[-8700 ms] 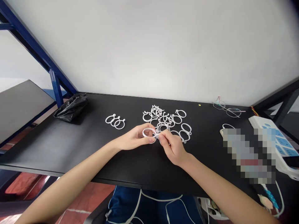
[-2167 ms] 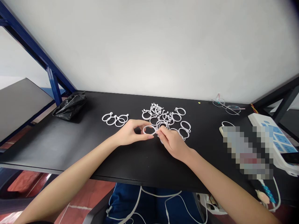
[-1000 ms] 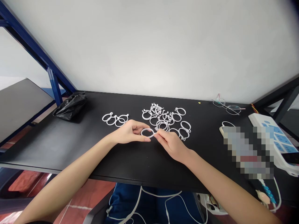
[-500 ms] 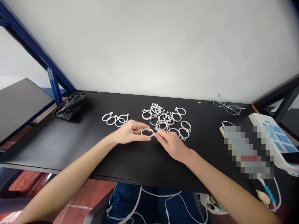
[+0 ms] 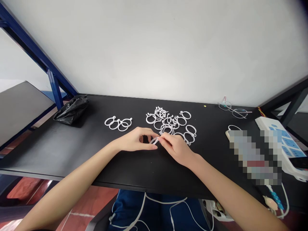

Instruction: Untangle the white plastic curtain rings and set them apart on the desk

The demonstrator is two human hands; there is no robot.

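- Pinching a white plastic curtain ring (image 5: pixel 154 140) by its rim, the left hand (image 5: pixel 134 139) and the right hand (image 5: pixel 175 149) hold it between them over the black worktop (image 5: pixel 72 144).
- The left hand's grip is partly closed, with the thumb and fingertips on the ring. The right hand's grip is tight, with the thumb and forefinger pressed together on the rim.
- Half a second earlier the ring showed as a full open loop. Now it is turned almost edge-on, a narrow pale sliver, and the fingertips of the two hands stand closer together.
- Dark blue trousers (image 5: pixel 130 208) with a white cord (image 5: pixel 154 201) show below the worktop's near edge.
- A loose heap of matching white rings (image 5: pixel 167 129) lies just beyond the held ring, and the right hand's fingers partly overlap its near edge.
- Three linked white rings (image 5: pixel 117 123) lie to the left of the heap, well apart from it.
- Further left sits a crumpled black plastic bag (image 5: pixel 71 110).
- On the right are a pixelated, unreadable object (image 5: pixel 255 157) and a white power strip with blue panels (image 5: pixel 276 134).
- Wire-framed eyeglasses (image 5: pixel 234 109) lie at the far edge, against the white wall (image 5: pixel 154 48).
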